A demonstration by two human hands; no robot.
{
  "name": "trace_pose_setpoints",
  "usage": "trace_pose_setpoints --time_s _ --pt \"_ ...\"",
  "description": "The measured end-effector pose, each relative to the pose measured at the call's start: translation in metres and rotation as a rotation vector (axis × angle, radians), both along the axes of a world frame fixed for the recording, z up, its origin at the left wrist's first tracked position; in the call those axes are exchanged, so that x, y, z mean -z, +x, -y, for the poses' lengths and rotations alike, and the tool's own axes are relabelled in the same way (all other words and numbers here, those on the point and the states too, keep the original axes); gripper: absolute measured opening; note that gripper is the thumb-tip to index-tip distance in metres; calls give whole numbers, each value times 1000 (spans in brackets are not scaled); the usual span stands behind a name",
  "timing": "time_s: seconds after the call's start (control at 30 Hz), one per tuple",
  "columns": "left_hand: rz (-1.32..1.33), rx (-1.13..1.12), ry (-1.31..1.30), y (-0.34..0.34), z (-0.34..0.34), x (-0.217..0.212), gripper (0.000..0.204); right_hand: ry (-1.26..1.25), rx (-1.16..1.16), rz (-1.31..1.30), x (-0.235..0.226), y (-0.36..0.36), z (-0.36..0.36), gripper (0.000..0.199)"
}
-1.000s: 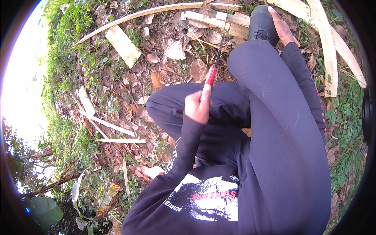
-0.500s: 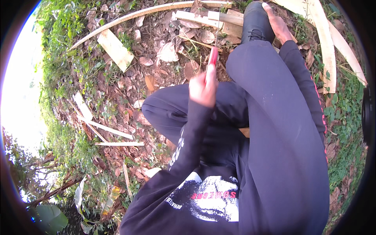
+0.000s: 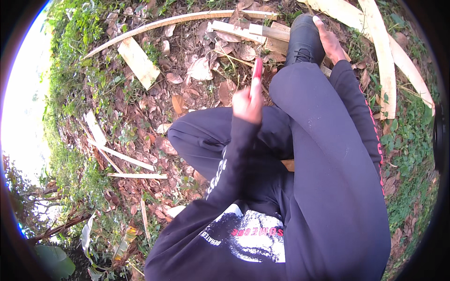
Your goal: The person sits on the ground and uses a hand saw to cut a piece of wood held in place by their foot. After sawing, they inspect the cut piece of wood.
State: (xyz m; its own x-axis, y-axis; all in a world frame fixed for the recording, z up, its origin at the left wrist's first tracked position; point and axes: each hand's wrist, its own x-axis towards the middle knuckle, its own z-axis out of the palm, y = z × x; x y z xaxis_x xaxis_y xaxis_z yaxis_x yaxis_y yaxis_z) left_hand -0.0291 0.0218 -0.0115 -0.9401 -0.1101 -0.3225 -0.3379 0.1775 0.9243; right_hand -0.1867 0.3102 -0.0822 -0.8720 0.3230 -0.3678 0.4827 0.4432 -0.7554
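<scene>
Seated on leaf-strewn ground (image 3: pixel 197 70) among pale wood offcuts (image 3: pixel 138 61), dark trousers (image 3: pixel 323 154) and black shoe (image 3: pixel 304 40) filling the right half. Left hand (image 3: pixel 247 104) raised over the knees, grip clamped around the lower end of a red-handled tool (image 3: pixel 257 70), which stands upright out of the fist, pointing away toward the planks. Right hand (image 3: pixel 329 42) stretched far forward, resting just beside the shoe, fingers laid flat and apart, holding nothing visible. Blade end of the tool blurred, too small to tell.
</scene>
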Motion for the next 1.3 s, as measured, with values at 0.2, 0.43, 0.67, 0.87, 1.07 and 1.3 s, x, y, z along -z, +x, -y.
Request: trace_pose_setpoints --time_s 0.2,0.43,0.67,0.87,1.07,1.3 --pt "-2 92 -182 -33 6 -9 54 12 -68 102 3 -7 -10 112" --pt "258 -132 275 13 6 -35 47 195 -313 165 -14 -3 -9 105" --pt "163 -63 304 -17 4 -47 40 -528 -211 92 -1 6 -32 83" --pt "145 16 459 -55 2 -75 31 -291 -467 -151 -46 -25 -29 37" --pt "-20 211 719 -87 26 -139 36 217 -594 -336 -146 -50 -22 49" --pt "-380 332 902 -108 30 -174 82 466 -698 -291 -156 -32 -27 32"
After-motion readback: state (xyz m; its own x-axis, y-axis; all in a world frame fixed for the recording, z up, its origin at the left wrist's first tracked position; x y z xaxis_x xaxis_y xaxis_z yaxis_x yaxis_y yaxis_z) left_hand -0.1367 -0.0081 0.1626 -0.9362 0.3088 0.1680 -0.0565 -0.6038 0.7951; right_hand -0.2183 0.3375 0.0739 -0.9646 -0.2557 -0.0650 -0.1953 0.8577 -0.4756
